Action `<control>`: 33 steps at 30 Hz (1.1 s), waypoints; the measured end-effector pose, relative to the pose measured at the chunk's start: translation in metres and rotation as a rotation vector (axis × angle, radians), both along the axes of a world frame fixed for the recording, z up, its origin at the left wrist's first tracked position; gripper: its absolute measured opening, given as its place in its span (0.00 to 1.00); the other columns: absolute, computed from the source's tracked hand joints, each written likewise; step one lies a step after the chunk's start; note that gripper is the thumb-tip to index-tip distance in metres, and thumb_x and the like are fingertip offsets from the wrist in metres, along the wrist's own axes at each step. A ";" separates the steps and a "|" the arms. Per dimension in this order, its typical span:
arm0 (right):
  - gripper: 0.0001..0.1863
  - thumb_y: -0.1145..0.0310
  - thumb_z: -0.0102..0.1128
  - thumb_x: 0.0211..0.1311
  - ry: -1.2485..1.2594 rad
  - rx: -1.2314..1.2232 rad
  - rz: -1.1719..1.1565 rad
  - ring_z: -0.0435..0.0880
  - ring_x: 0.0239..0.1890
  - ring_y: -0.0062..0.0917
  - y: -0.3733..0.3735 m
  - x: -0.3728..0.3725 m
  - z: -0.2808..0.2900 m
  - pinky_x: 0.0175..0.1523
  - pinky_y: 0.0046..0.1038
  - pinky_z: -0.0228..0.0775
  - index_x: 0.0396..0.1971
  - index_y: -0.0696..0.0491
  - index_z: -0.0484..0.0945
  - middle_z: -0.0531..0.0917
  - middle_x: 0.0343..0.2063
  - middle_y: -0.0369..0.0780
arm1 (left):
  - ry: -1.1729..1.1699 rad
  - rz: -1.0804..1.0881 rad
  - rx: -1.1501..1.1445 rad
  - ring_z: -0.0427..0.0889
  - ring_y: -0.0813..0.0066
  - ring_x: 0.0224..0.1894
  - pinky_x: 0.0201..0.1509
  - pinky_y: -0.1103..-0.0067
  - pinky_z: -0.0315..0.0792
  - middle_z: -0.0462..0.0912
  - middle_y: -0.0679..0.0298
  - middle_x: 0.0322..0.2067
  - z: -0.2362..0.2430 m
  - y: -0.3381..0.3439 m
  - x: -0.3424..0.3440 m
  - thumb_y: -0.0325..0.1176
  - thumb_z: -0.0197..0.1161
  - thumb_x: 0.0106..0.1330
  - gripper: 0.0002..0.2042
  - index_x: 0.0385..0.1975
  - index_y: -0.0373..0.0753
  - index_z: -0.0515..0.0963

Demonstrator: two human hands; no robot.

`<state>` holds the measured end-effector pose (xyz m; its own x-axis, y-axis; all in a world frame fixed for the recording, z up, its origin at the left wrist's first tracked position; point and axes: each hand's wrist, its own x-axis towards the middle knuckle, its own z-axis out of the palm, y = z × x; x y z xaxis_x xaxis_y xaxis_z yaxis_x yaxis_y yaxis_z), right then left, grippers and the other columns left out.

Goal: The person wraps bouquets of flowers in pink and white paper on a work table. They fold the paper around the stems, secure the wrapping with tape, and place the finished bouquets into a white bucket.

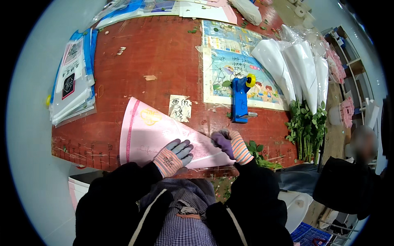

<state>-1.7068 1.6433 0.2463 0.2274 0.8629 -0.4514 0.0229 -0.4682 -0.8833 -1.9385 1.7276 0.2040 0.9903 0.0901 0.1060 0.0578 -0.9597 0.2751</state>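
A pink paper cone (135, 127) with a gold emblem lies near the table's front edge, wide end left, narrow end right. My left hand (174, 155), in a grey-and-striped glove, rests on it with fingers spread. My right hand (232, 145), in a purple-and-striped glove, has its fingers curled on the paper's upper edge toward the narrow end. Leafy stems (260, 158) lie just right of that hand. A handwritten note (180, 115) sits above the cone, and a blue tape dispenser (240, 102) with a yellow roll stands behind my right hand.
The red table (147, 57) carries bagged sheets (74, 78) at left, stacked papers at the back, and a printed mat (221, 41). White-wrapped bouquets (303, 78) lie along the right edge. A person in black (340, 184) is at the right, near shelving.
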 end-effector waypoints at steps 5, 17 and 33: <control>0.09 0.68 0.51 0.56 0.048 0.161 -0.316 0.68 0.20 0.13 -0.011 -0.086 0.041 0.26 0.16 0.59 0.21 0.58 0.74 0.74 0.18 0.32 | -0.031 0.011 0.017 0.63 0.62 0.58 0.61 0.65 0.55 0.68 0.58 0.52 -0.008 0.004 -0.013 0.45 0.60 0.46 0.22 0.42 0.44 0.71; 0.31 0.43 0.53 0.50 -0.583 -0.838 -0.101 0.75 0.47 0.41 -0.063 -0.107 -0.063 0.55 0.35 0.62 0.42 0.57 0.76 0.77 0.41 0.52 | 0.007 -0.049 0.118 0.61 0.62 0.60 0.64 0.66 0.51 0.66 0.59 0.55 -0.021 0.003 -0.009 0.48 0.56 0.51 0.24 0.46 0.43 0.70; 0.39 0.59 0.70 0.37 0.146 -0.074 0.651 0.72 0.49 0.28 0.032 -0.035 0.001 0.52 0.30 0.63 0.52 0.59 0.66 0.75 0.46 0.43 | -0.358 0.293 -0.146 0.71 0.58 0.50 0.57 0.68 0.62 0.73 0.55 0.45 0.053 0.016 -0.074 0.36 0.54 0.53 0.11 0.35 0.42 0.73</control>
<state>-1.7419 1.6753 0.2474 -0.3968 0.7689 -0.5014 0.2042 -0.4587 -0.8648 -2.0126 1.7436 0.2568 0.8246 0.3988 0.4013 0.1963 -0.8670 0.4581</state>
